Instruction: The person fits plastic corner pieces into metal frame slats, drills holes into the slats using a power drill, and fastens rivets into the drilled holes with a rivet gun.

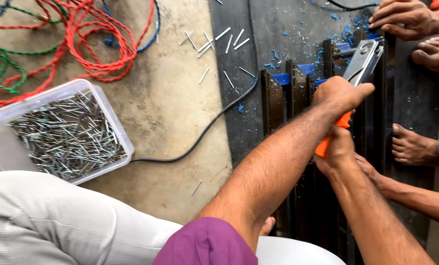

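Observation:
Both my hands grip a hand rivet tool (361, 61) with a silver head and orange handles. My left hand (341, 93) wraps the upper handle just below the head. Lower down, my right hand (338, 149) squeezes the orange handle end. The tool's nose presses down on dark metal bars (272, 100) with blue film strips on their tops. Another person's hand (369, 169) rests on the bars right under my right hand.
A clear plastic tub of rivets (67, 132) sits on the concrete at left. Loose rivets (219, 41), a black cable (205, 132) and coloured twisted wires (89, 39) lie behind. Another person's hand (401, 17) and bare feet (435, 54) are at right.

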